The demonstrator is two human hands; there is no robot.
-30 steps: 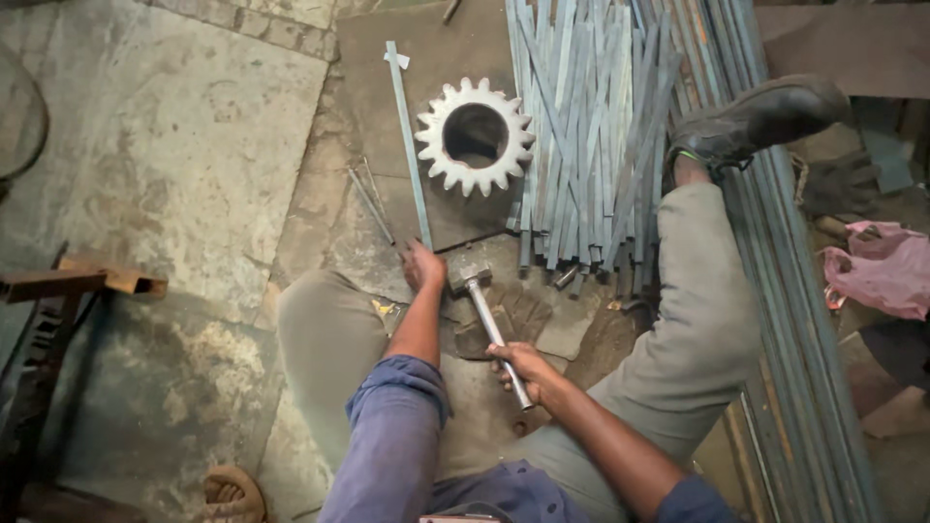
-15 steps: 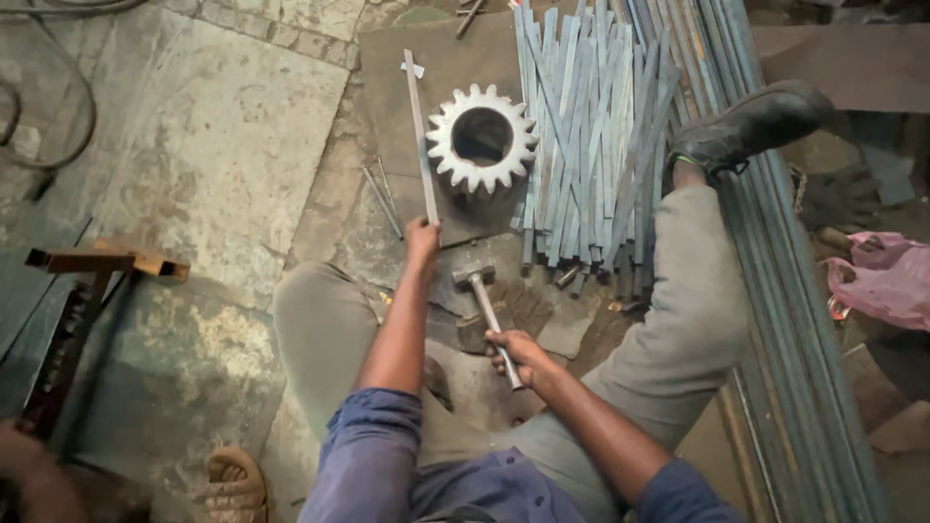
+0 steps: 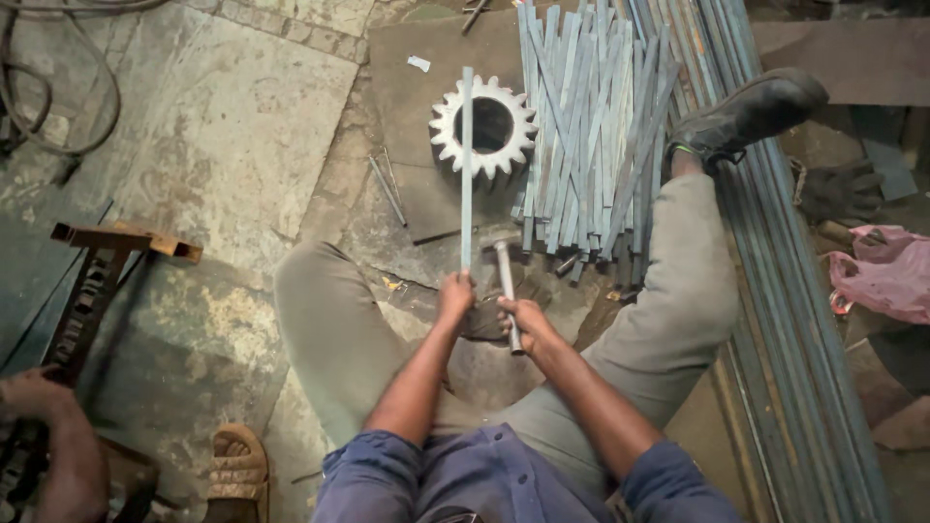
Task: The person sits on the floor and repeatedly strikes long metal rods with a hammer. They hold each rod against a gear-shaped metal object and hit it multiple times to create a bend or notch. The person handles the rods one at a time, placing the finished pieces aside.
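Presently, item: one flat steel strip (image 3: 466, 165), gripped at its near end by the closed left hand (image 3: 453, 295); since a moment before it had swung from a leftward lean to lie straight across the toothed gear wheel (image 3: 482, 126), so the piece appeared lined up on its rest. Item: one hammer (image 3: 506, 291), shaft clasped in the closed right hand (image 3: 525, 318), drawn in beside the strip, head just clear of it. Item: a bundle of like strips (image 3: 581, 136) just right of the gear. Item: long rods (image 3: 785, 291) beyond the worker's right leg. Item: another person's hand (image 3: 34, 397) at lower left, by a rusted frame (image 3: 107, 252).
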